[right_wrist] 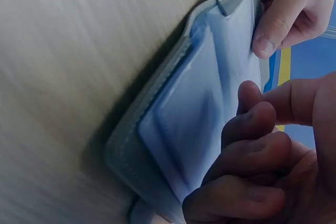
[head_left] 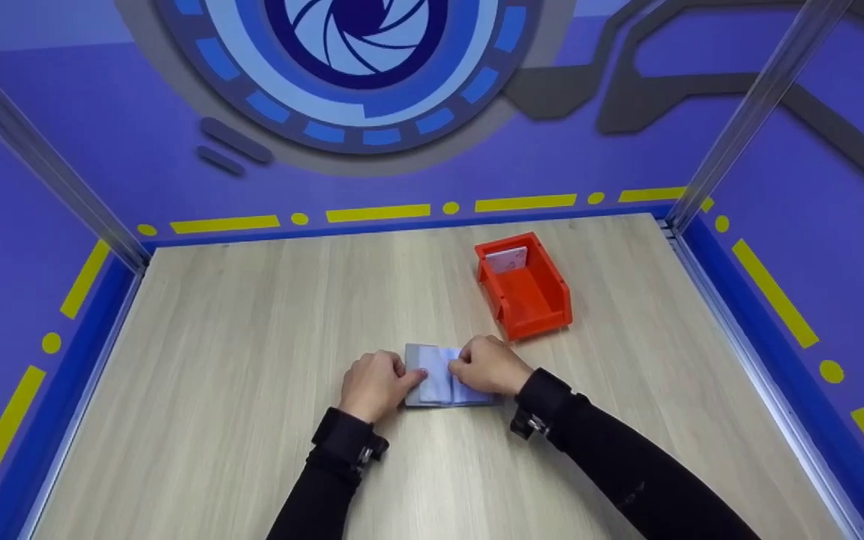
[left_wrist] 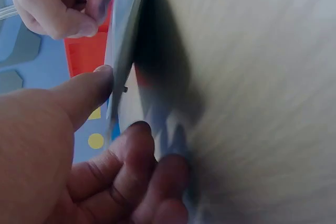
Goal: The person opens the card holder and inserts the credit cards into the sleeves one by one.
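Note:
A grey stitched card holder (head_left: 412,397) with translucent bluish plastic sleeves (head_left: 436,379) is spread open before me. In the left wrist view its cover (left_wrist: 126,51) is tilted up off the tabletop. My left hand (head_left: 374,384) grips the left edge, thumb (left_wrist: 94,90) on the inner side and fingers behind. My right hand (head_left: 492,365) is over the right half, its thumb and index fingertips pinched together at a sleeve near the middle. The right wrist view shows the other fingers (right_wrist: 247,153) curled above the sleeves (right_wrist: 191,108). What lies between the right fingertips is hidden.
An orange-red open bin (head_left: 563,300) stands beyond my right hand, with a pale printed card (head_left: 507,259) leaning inside its far end. The wood-grain tabletop (head_left: 252,337) is bounded by blue-purple printed walls (head_left: 372,187) with metal corner posts (head_left: 754,112).

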Tool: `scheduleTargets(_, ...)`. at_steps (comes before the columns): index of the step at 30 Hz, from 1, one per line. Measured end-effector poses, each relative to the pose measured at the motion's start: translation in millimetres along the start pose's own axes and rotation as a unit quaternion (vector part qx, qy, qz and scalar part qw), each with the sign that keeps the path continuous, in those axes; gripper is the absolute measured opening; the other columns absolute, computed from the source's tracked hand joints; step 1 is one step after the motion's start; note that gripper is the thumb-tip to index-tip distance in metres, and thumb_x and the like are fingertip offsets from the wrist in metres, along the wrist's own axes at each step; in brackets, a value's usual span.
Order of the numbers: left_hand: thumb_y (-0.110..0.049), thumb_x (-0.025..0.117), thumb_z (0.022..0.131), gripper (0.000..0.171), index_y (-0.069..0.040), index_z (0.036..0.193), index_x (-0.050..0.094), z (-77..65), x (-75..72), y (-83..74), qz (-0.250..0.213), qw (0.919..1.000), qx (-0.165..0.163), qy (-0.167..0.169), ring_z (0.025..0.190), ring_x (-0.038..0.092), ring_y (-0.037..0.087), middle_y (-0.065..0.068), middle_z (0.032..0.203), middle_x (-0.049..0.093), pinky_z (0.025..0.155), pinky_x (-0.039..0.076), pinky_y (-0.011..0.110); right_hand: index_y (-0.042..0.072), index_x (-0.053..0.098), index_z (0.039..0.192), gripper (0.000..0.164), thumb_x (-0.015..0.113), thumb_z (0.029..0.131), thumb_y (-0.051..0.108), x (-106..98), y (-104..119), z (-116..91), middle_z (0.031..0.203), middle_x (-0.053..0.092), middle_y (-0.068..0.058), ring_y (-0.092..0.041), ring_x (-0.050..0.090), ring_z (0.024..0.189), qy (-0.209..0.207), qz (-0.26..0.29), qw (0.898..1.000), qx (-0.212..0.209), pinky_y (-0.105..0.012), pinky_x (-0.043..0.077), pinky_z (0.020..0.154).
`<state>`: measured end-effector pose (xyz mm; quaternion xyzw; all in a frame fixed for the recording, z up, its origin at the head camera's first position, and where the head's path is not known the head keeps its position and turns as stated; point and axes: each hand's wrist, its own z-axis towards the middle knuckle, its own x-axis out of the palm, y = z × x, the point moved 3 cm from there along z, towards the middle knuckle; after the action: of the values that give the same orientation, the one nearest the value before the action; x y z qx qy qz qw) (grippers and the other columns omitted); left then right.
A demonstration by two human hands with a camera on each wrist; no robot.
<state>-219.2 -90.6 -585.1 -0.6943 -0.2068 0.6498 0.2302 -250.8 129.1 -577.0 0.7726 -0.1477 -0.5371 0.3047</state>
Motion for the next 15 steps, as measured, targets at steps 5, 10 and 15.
scheduleTargets(5, -0.042, 0.086, 0.095, 0.042, -0.018, 0.069, 0.063, 2.2, 3.4, 2.1, -0.008, 0.9999, 0.000, 0.006, 0.061, 0.050, 0.013, -0.007, 0.067, 0.054, 0.058, 0.035, 0.031, 0.021, 0.050, 0.054, 0.048, 0.069, 0.098, 0.025, 1.8, -3.7, -1.6, 0.053, 0.034, 0.011, -0.012, 0.038, 0.054, 0.008, -0.010, 1.000, -0.003, -0.028, 0.028, 0.054)
scheduleTargets(10, -0.033, 0.083, 0.098, 0.035, -0.016, 0.072, 0.067, 2.8, 3.6, 2.9, -0.012, 0.9998, 0.007, 0.017, 0.062, 0.052, 0.014, -0.005, 0.069, 0.059, 0.058, 0.038, 0.031, 0.021, 0.050, 0.054, 0.048, 0.067, 0.099, 0.024, 2.1, -6.9, -1.0, 0.053, 0.034, 0.010, -0.013, 0.038, 0.053, 0.022, -0.002, 1.000, -0.002, -0.029, 0.028, 0.053)
scheduleTargets(15, -0.030, 0.081, 0.099, 0.036, -0.016, 0.070, 0.064, 3.3, 4.5, 2.8, -0.014, 0.9995, 0.014, 0.024, 0.060, 0.050, 0.013, -0.006, 0.068, 0.056, 0.057, 0.036, 0.031, 0.018, 0.061, 0.060, 0.040, 0.064, 0.100, 0.023, -6.8, -8.1, 1.3, 0.055, 0.040, 0.009, -0.012, 0.041, 0.055, 0.053, 0.014, 0.999, -0.005, -0.027, 0.028, 0.053)
